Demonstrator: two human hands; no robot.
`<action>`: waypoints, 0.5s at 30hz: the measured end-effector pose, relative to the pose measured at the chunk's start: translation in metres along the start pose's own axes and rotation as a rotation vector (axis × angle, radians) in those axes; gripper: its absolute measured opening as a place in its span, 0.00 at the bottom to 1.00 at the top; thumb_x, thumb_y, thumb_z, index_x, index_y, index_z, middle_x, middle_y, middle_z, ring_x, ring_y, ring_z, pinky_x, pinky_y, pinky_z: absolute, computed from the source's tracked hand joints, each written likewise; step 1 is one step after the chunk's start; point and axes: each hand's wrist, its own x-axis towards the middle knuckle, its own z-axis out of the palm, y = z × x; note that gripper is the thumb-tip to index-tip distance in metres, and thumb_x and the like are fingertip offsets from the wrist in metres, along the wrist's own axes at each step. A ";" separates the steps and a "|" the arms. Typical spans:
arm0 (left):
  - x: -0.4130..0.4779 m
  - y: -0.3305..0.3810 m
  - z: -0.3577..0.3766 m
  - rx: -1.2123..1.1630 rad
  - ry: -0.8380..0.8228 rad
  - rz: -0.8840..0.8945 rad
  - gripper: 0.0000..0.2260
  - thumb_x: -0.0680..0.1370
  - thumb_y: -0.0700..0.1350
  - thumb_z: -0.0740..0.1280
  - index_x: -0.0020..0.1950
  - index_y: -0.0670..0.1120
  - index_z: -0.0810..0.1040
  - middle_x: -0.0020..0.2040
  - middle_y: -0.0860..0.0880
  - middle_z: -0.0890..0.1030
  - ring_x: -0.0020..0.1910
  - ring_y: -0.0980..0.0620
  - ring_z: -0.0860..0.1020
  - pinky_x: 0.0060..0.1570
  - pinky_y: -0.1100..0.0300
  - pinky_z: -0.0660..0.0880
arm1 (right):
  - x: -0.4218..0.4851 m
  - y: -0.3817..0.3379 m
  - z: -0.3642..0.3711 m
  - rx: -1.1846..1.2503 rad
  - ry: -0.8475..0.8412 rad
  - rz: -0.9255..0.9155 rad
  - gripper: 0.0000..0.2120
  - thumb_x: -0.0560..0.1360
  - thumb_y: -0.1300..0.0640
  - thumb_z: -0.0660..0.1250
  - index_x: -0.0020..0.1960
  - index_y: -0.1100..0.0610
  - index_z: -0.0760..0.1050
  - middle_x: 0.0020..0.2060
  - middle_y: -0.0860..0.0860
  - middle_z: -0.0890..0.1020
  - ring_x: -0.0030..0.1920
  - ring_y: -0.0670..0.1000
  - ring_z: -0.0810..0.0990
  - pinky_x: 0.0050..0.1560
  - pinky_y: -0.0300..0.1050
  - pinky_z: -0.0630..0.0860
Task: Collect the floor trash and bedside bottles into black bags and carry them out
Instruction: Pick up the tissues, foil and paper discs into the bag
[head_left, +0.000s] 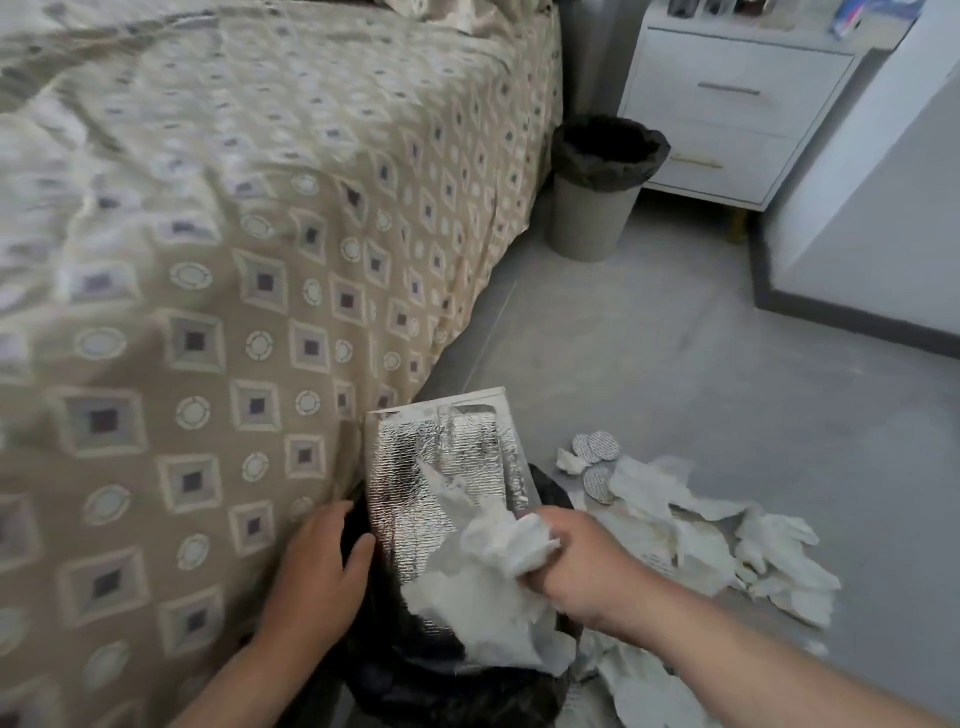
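Bed (218, 291): one, filling the left side; a beige cover with a diamond and circle pattern hangs over its near edge down to the floor.
Left hand (317, 561): one, beside the bed's hanging cover, fingers and thumb curled over the rim of the bag and gripping it.
Black bag (415, 680): one, on the floor (675, 338) against the bed's near edge, mouth facing up.
Foil sheet (441, 467): one, silver and quilted with a white border; the long axis runs upright, the lower end inside the bag's mouth, the upper end pointing away from the person.
Crumpled tissue (504, 545): one white wad over the bag's mouth, touching the foil sheet.
Right hand (576, 561): one, closed round the crumpled tissue.
Paper scraps (727, 551): one loose heap of torn and crumpled white pieces on the floor just right of the bag; too tangled to count.
Printed discs (597, 449): three round ones at the heap's far edge.
Waste bin (597, 192): one, grey with a dark liner, upright on the floor between the bed's far corner and the nightstand.
Nightstand (732, 114): one, white, two drawers; the things on top are too blurred to tell.
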 end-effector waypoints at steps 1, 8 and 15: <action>0.001 -0.002 0.002 -0.019 0.006 0.009 0.17 0.76 0.41 0.66 0.64 0.39 0.72 0.62 0.41 0.75 0.62 0.43 0.72 0.62 0.53 0.67 | 0.012 0.006 0.013 -0.107 -0.042 -0.008 0.02 0.69 0.57 0.67 0.40 0.50 0.78 0.40 0.47 0.83 0.44 0.45 0.80 0.42 0.42 0.76; 0.005 -0.016 0.011 -0.084 0.053 0.053 0.19 0.72 0.28 0.63 0.62 0.38 0.74 0.61 0.42 0.75 0.62 0.46 0.72 0.61 0.69 0.58 | 0.064 0.033 0.074 -0.597 -0.116 0.009 0.11 0.72 0.62 0.60 0.52 0.51 0.73 0.53 0.53 0.79 0.56 0.57 0.78 0.49 0.48 0.74; 0.006 -0.027 0.016 -0.191 0.114 0.060 0.20 0.72 0.26 0.64 0.62 0.39 0.75 0.60 0.51 0.73 0.61 0.54 0.69 0.62 0.71 0.56 | 0.088 0.057 0.097 -0.603 -0.287 0.138 0.14 0.74 0.59 0.65 0.59 0.55 0.76 0.58 0.56 0.81 0.60 0.57 0.78 0.58 0.44 0.73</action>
